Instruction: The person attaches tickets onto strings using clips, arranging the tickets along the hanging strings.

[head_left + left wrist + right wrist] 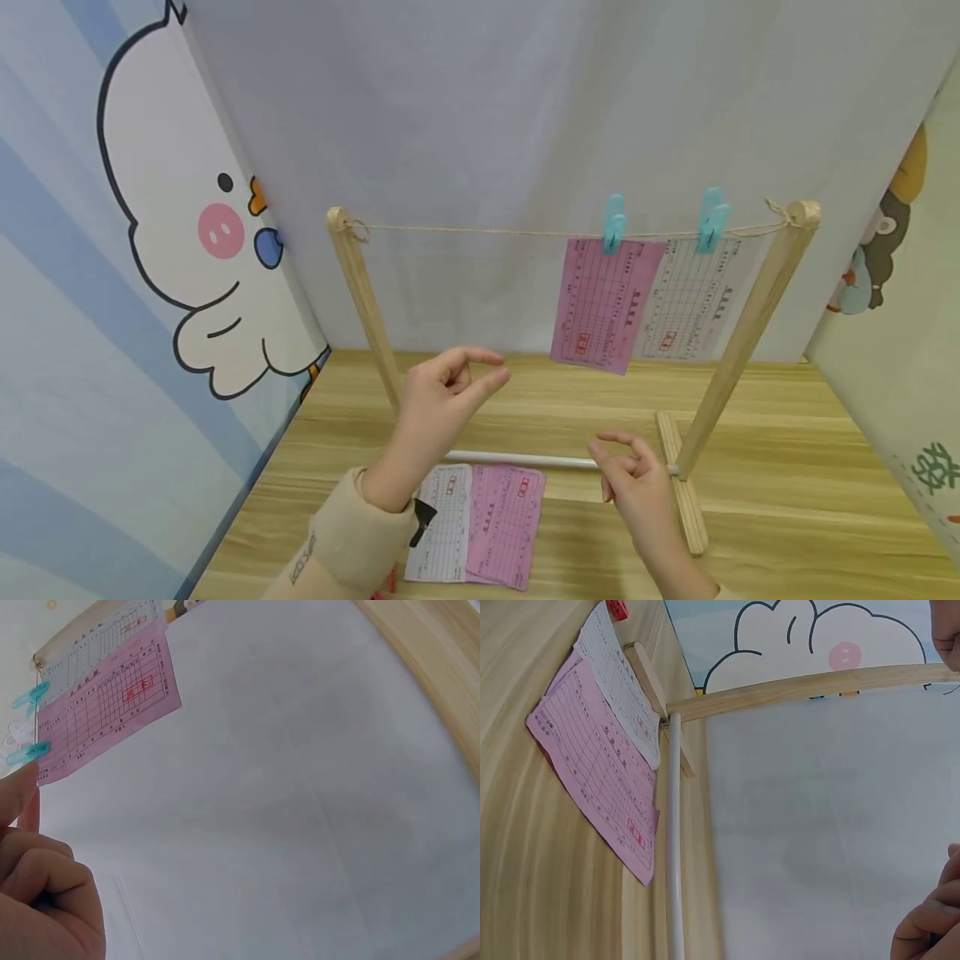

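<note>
Right now my left hand (442, 400) and right hand (633, 479) hover with fingers loosely curled, holding nothing. Grabbing carelessly at the pink slip (504, 523) could drag the white slip (442, 533) along, since they overlap.

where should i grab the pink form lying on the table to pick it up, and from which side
Probably by its far right corner, coming from the right. The pink printed paper form lies flat on the wooden table, and its left edge overlaps the white paper form. The right edge is free, with the empty right hand nearest.
</note>
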Available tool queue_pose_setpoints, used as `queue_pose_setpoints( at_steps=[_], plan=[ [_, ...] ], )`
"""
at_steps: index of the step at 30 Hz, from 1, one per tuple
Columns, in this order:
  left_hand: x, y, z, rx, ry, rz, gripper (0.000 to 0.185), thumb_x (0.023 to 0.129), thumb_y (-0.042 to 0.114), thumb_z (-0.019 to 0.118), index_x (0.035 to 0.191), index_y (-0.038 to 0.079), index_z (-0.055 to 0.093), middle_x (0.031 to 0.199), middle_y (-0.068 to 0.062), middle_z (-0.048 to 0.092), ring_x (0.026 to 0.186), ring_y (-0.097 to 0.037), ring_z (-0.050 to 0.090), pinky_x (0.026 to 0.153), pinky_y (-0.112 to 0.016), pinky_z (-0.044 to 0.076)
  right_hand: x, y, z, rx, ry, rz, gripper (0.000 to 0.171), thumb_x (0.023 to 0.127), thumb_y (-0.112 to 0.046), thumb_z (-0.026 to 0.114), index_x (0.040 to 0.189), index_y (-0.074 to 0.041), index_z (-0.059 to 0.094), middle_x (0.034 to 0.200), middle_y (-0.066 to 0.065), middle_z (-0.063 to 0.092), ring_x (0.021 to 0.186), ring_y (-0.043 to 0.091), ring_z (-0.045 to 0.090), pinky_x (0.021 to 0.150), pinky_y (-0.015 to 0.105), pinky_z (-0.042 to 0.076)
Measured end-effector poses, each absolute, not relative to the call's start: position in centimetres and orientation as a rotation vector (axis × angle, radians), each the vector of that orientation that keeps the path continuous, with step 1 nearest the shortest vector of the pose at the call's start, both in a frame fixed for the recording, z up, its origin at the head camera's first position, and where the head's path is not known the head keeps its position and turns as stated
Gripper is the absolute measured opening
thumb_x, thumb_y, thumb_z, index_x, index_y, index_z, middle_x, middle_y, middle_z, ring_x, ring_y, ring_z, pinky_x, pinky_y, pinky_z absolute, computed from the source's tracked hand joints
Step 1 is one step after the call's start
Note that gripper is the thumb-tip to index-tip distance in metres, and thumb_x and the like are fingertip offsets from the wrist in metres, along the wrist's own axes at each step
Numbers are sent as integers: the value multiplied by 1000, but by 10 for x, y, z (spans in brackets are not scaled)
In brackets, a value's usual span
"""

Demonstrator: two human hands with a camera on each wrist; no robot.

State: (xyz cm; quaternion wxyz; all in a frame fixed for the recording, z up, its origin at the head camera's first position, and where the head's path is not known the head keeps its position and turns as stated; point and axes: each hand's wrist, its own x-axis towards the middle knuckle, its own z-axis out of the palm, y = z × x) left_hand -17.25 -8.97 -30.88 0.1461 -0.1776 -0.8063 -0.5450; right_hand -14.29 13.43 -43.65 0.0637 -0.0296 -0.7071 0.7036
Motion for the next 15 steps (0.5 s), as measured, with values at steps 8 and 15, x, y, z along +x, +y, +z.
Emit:
queue_pose_setpoints(
  at_steps=[8, 15],
  plan=[
    [-166, -95, -319, -477, -2318, -1619, 14, 86, 9, 76, 99, 4, 74, 53, 4, 27, 48, -2, 21, 51, -19, 24, -138, 122, -456, -170, -2147, 2154, 25, 95, -11, 66, 116, 0, 59, 48, -7, 46, 42, 3, 31, 42, 15, 27],
    [-161, -101, -332, -425, -2352, -1628, 14, 85, 7, 77, 99, 3, 75, 53, 5, 27, 47, -1, 21, 48, -18, 23, -135, 114, -473, -187, -2213, 2194, 31, 93, -11, 65, 122, 2, 59, 48, -7, 46, 41, 3, 31, 43, 14, 26]
  ],
)
